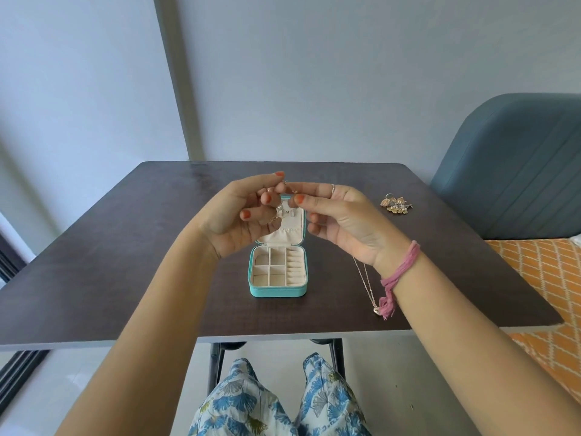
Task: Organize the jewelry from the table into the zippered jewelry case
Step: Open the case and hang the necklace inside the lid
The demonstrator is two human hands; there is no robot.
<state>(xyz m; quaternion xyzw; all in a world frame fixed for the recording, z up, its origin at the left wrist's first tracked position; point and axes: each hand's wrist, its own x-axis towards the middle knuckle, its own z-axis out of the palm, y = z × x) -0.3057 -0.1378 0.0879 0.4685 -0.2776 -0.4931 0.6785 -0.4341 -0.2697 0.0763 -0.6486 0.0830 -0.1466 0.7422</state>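
Note:
A turquoise zippered jewelry case (278, 291) stands open at the table's middle, with a cream lining, several compartments and the lid upright. Above the lid, my left hand (242, 215) and my right hand (339, 218) pinch a thin gold chain with a pearl (278, 210) between their fingertips. Part of the chain hangs down in front of my left palm. A gold necklace with a heart pendant (367, 286) lies on the table under my right wrist. A cluster of gold leaf earrings (395, 205) rests at the far right of the table.
The dark wooden table (125, 262) has its near edge just in front of my knees. A blue padded headboard (515, 171) and an orange patterned bed (540, 278) stand to the right. A pink thread band (399, 272) circles my right wrist.

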